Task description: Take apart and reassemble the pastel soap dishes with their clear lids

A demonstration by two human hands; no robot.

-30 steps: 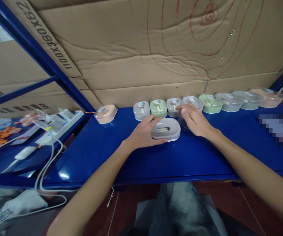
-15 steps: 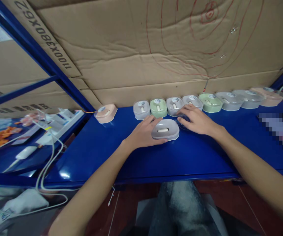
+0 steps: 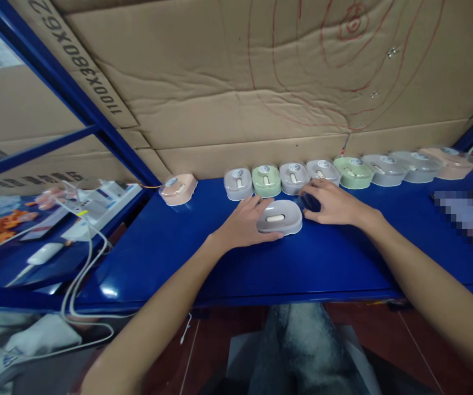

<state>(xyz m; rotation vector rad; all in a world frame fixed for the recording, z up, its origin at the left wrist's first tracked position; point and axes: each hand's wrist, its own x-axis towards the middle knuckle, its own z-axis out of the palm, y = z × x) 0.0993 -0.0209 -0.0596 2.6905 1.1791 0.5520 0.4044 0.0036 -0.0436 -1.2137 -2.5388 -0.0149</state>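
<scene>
A grey oval soap box point(image 3: 288, 210) with a white bar in its middle sits on the blue tabletop. Its left side is held by my left hand point(image 3: 242, 223), thumb along the near edge and fingers along the far one. Just right of the box, my right hand point(image 3: 330, 202) is curled with thumb and fingers around a clear lid point(image 3: 311, 203). Blue shows through this lid, and the hand partly covers it. Behind both hands stand similar lidded boxes, among them a green box point(image 3: 266, 181) and a grey box point(image 3: 294, 179).
More lidded boxes line the cardboard wall point(image 3: 203, 109), with a pink box point(image 3: 178, 189) apart at the left. A pixelated item point(image 3: 471, 219) lies on the right. White cables point(image 3: 72, 291) hang past the left end of the blue table point(image 3: 228, 274).
My right thumb and fingers have closed further around the clear lid, which looks more upright. The left hand stays on the grey soap box; the whole view has shifted slightly.
</scene>
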